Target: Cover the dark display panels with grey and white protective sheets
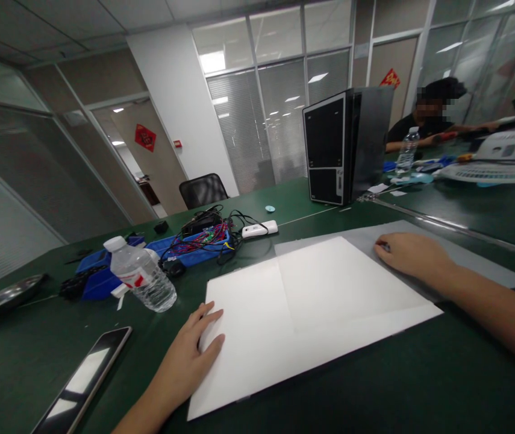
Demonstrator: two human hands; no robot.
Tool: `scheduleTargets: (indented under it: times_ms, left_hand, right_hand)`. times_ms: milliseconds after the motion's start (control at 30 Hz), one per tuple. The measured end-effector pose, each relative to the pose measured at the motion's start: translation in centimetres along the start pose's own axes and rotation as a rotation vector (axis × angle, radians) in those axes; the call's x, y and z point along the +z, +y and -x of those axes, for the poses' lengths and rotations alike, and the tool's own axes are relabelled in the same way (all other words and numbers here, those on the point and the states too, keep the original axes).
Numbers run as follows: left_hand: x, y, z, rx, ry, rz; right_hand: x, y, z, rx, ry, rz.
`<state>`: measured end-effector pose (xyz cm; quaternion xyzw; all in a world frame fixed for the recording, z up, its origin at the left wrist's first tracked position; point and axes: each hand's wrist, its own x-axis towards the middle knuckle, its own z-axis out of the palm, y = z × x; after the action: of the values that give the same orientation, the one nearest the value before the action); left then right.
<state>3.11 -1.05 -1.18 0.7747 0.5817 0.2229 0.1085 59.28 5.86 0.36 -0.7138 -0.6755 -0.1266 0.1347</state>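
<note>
A large white sheet [284, 337] lies on the dark green table [420, 386], overlapping a grey translucent sheet [478, 265] behind it. My left hand [189, 355] rests flat on the white sheet's left edge, fingers stretched out. My right hand [413, 253] lies on the grey sheet near the white sheet's far right corner, knuckles up with the fingers curled under; whether anything is in them is hidden.
A water bottle [142, 277] and a phone [85, 377] lie to the left. Blue trays with tangled wires [194, 241] sit behind. A black computer tower [343, 144] stands at the back. Another person sits at the far right with a fan part [487, 172].
</note>
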Motion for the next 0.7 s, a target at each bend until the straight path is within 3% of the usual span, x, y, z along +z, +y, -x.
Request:
scheduleTargets:
  times_ms: [200, 300, 567, 700]
  left_hand:
    - [0.0, 0.0, 0.2, -0.006, -0.026, -0.012]
    - [0.0, 0.0, 0.2, 0.000, -0.026, -0.012]
    - [0.1, 0.1, 0.1, -0.007, -0.026, -0.008]
    - [0.0, 0.2, 0.1, -0.014, -0.044, -0.009]
  right_hand:
    - [-0.5, -4.7, 1.1, -0.170, -0.004, -0.075]
    - [-1.0, -5.9, 1.4, -0.223, -0.004, -0.102]
    - [-0.9, -3.4, 0.7, -0.100, -0.026, -0.057]
    - [-0.8, -3.2, 0.7, -0.110, -0.038, -0.049]
